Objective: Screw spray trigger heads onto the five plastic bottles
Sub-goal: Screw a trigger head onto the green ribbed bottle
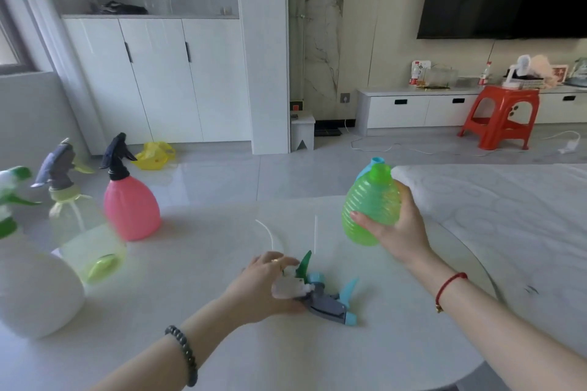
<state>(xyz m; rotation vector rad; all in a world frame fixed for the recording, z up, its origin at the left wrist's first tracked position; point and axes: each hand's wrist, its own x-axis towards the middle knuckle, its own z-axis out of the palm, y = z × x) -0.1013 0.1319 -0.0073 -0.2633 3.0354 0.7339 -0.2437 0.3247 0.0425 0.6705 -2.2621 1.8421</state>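
- Right hand grips the green bottle; fingers curled round its ribbed side.
- Left hand, lower-left of the green bottle: fingers curled over the white trigger head on the table.

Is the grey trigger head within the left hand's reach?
Likely yes: the grey trigger head lies right beside the left hand, nothing between, though that hand holds the white trigger head.

No writing is legible on anything here.
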